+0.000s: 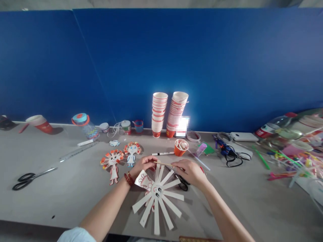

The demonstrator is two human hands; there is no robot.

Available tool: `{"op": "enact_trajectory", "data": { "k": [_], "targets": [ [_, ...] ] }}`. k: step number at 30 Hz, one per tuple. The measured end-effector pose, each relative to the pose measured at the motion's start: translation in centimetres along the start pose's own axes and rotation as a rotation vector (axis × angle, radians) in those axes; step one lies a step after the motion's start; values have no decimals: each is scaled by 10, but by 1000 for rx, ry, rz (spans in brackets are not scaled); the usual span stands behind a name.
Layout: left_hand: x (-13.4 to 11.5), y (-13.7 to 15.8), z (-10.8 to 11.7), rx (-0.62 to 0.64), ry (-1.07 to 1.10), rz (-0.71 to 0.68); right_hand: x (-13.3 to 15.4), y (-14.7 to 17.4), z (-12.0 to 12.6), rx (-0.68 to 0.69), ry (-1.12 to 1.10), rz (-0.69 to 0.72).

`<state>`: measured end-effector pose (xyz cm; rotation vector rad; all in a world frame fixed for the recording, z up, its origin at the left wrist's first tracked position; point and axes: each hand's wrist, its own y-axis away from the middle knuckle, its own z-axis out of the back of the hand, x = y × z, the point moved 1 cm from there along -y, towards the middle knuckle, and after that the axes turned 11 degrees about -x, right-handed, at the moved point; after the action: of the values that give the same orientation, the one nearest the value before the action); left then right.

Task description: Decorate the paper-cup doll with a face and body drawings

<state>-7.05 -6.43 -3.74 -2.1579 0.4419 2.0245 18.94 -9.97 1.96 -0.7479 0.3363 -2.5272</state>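
A cut-open paper cup (157, 190) with a drawn face and long white strips spread out like rays is in front of me. My left hand (145, 165) is closed at its far edge, fingers pinched by an upper strip. A thin wooden stick (166, 164) lies across the tips of the upper strips. My right hand (188, 170) grips the stick's right end between thumb and fingers. A panel with a red figure drawing (143, 180) sticks out at the upper left of the cup. Black-handled scissors (183, 183) lie partly hidden under the strips and right hand.
Two finished paper dolls (114, 171) lie left of my hands. Large scissors (26, 179) and a ruler (78, 152) are farther left. Two cup stacks (157, 117) stand by the blue wall. A scrap-filled cup (181, 149), a glue gun (224, 148) and piled straws (290, 164) are ahead and right.
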Motion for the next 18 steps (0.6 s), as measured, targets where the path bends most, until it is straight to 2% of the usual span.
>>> {"op": "enact_trajectory", "data": {
  "k": [5, 11, 18],
  "targets": [
    [-3, 0, -3, -30, -41, -32, 6, -2, -6, -23, 41, -25],
    [6, -5, -4, -61, -105, -67, 8, -6, -12, -57, 148, -12],
    [11, -5, -10, -75, -121, -88, 24, -24, -31, -38, 43, 60]
  ]
}}
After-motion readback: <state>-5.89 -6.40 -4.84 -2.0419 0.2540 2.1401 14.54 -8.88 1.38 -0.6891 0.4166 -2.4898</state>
